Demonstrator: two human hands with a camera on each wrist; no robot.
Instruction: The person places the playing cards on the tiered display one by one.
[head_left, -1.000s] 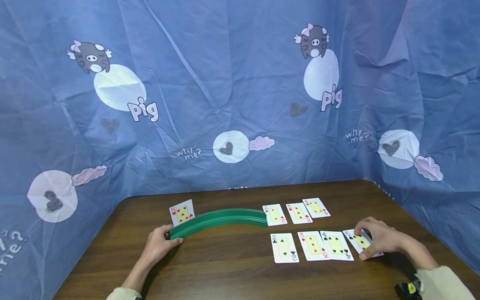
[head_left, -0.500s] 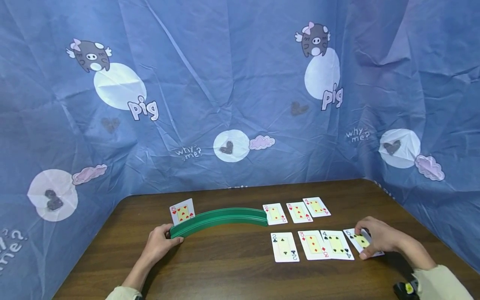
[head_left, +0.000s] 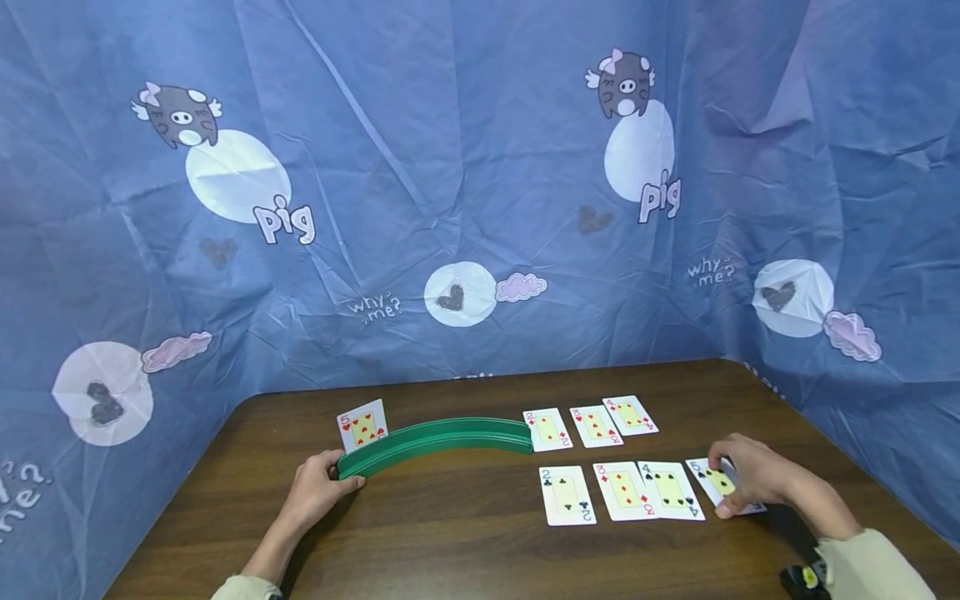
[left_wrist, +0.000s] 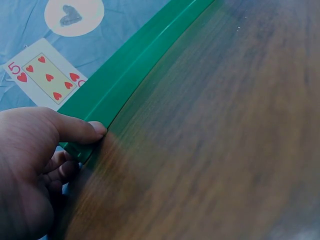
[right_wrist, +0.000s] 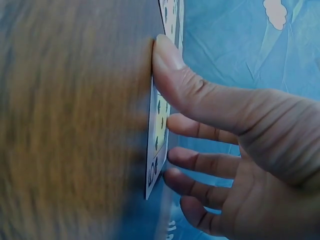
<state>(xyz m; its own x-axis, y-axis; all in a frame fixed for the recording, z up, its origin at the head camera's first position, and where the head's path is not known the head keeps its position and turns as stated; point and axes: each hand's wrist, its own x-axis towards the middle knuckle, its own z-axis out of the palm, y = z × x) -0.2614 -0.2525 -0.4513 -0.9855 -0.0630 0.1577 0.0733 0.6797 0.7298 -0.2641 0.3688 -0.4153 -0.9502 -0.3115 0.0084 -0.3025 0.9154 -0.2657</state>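
Observation:
My left hand (head_left: 311, 492) grips the left end of a green curved card holder (head_left: 457, 432), thumb on the near side in the left wrist view. A five of hearts (head_left: 363, 423) stands tilted at the holder's left end, its lower part hidden. At the right, my right hand (head_left: 768, 475) has its thumb and fingers at opposite edges of a black five playing card (head_left: 712, 479). This card lies face up on the table, partly covered by the hand. In the right wrist view the thumb (right_wrist: 167, 60) touches its edge.
Left of the black five lie a two of clubs (head_left: 567, 497), a three of diamonds (head_left: 618, 492) and a black four (head_left: 671, 490). Behind them are a two of diamonds (head_left: 549, 429), a red three (head_left: 596, 426) and a four of diamonds (head_left: 631, 414). A blue cloth (head_left: 390, 208) hangs behind the table.

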